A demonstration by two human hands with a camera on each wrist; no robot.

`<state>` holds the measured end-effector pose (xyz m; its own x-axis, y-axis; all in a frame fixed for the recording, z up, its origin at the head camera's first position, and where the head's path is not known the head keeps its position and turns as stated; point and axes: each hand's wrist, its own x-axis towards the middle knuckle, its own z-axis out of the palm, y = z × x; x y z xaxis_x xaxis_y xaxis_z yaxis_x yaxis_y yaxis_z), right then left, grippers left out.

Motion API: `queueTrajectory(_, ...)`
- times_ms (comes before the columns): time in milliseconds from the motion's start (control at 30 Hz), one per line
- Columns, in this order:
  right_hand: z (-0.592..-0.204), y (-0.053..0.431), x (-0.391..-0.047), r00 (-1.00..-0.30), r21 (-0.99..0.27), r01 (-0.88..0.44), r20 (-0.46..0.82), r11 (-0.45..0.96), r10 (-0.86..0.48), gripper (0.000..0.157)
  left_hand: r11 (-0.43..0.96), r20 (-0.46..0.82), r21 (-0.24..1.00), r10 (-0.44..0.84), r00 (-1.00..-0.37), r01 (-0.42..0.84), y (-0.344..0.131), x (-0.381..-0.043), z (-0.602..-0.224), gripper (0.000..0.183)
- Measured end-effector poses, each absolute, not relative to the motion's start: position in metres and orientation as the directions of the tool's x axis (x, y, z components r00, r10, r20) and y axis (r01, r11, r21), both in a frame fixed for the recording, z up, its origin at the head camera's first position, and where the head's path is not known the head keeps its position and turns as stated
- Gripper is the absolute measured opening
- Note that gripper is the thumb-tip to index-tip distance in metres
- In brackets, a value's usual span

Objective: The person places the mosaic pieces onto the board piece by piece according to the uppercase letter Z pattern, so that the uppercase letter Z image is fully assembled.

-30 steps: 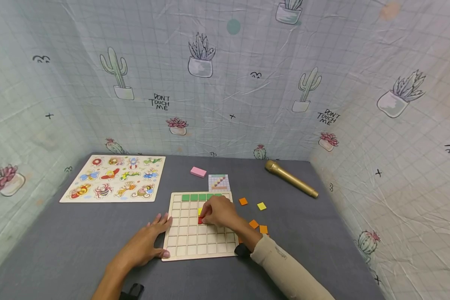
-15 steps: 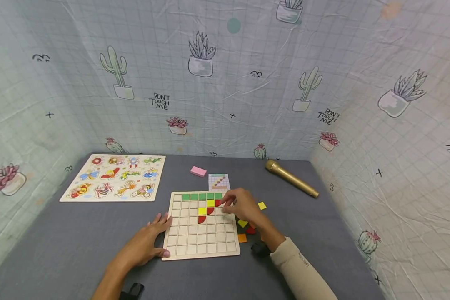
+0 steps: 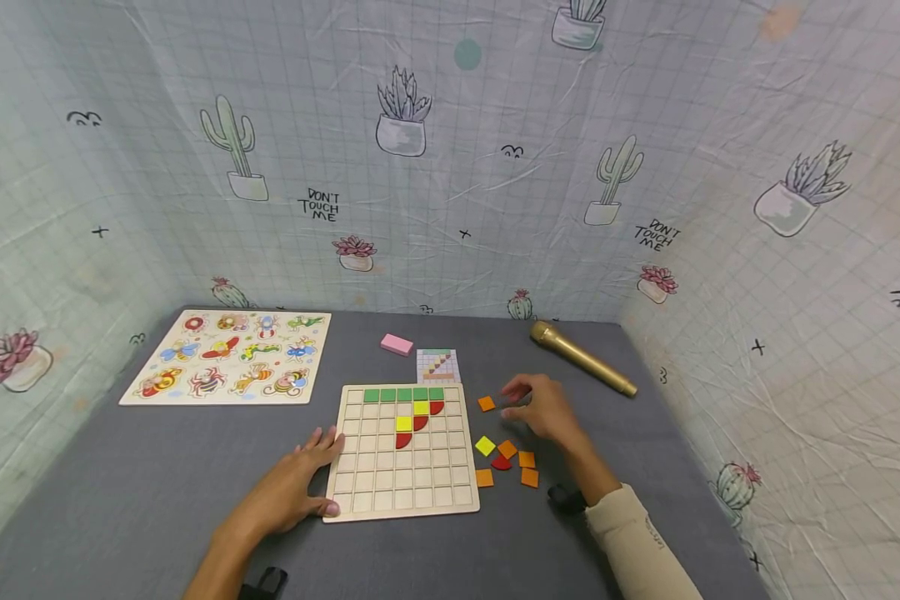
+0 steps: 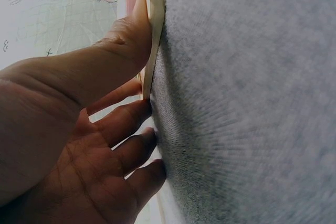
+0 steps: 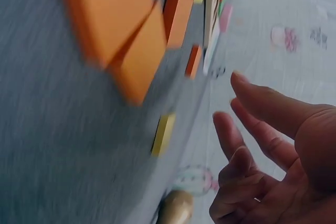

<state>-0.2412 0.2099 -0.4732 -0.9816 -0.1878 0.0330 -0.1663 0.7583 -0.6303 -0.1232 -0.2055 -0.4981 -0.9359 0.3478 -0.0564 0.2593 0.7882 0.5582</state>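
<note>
The pale gridded board lies flat at lower centre of the head view. Five green squares run along its top row; below them, stepping down toward the left, sit two yellow squares and three red quarter-rounds.

At the board's left edge the left hand rests with fingers spread, its thumb on the lower left corner. The right hand, right of the board, hangs with thumb and fingers parted and has hold of nothing. Just left of its fingertips lies an orange tile; a loose yellow tile shows at lower centre of the right wrist view. Below the hand is a cluster of orange, yellow and red tiles.

Above the board are a pattern card and a pink block. An insect picture board lies left, a gold microphone at right. Cactus-print cloth fills the upper frame.
</note>
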Motion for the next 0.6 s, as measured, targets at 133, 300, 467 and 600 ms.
queueTrajectory(133, -0.473, 0.226, -0.245, -0.988, -0.588, -0.134, 0.015, 0.797, -0.155, 0.032, 0.789, -0.054, 0.558, 0.346, -0.937, 0.259, -0.206, -0.123, -0.498, 0.105)
queueTrajectory(300, -0.474, 0.237, -0.249, -0.989, -0.515, -0.11, -0.031, 0.85, -0.146, 0.032, 0.793, -0.056, 0.551, 0.343, -0.938, 0.258, -0.206, -0.123, -0.499, 0.105)
queueTrajectory(467, -0.481, 0.237, -0.253, -0.986, -0.456, -0.085, -0.092, 0.886, -0.142, 0.023, 0.796, -0.061, 0.549, 0.344, -0.937, 0.256, -0.206, -0.124, -0.499, 0.105)
queueTrajectory(600, -0.485, 0.234, -0.253, -0.985, -0.453, -0.068, -0.11, 0.889, -0.131, 0.019, 0.796, -0.068, 0.551, 0.342, -0.937, 0.251, -0.205, -0.124, -0.499, 0.105)
